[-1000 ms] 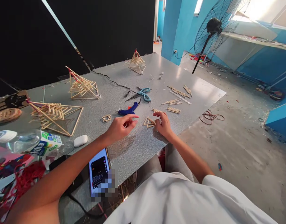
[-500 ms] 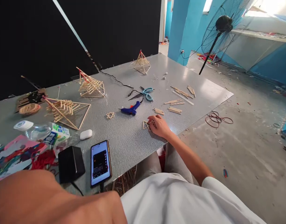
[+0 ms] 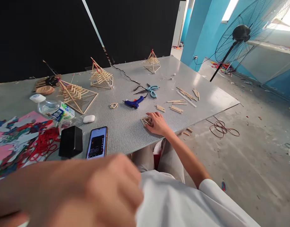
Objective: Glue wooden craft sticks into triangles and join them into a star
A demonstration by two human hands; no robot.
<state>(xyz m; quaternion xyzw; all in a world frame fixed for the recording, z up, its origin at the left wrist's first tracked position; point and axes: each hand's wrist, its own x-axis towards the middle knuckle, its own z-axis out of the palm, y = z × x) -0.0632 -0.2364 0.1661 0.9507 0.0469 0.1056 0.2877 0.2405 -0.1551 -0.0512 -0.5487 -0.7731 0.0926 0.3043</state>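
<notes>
My right hand (image 3: 157,124) rests on the table, its fingers curled over a small wooden-stick frame (image 3: 144,121) whose corner shows left of the fingertips. The rest of that frame is hidden under the hand. Close to the camera at lower left is my left hand (image 3: 104,192), large and blurred, so its fingers cannot be read. A star of short sticks (image 3: 113,105) lies left of the right hand. Beyond it are a blue glue gun (image 3: 134,102) and light-blue-handled scissors (image 3: 153,91). Short stick bundles (image 3: 176,109) lie beyond and to the right of the right hand.
Stick pyramids (image 3: 101,77) stand along the back of the grey table (image 3: 126,129). At left are a plastic bottle (image 3: 50,107), white case (image 3: 89,119), black box (image 3: 70,142), phone (image 3: 97,142) and red yarn (image 3: 44,143). A fan (image 3: 240,33) stands beyond the table.
The view has shifted, and my left hand reaches farther into it, blurred. My right hand stays at the stick frame, now covering more of it.
</notes>
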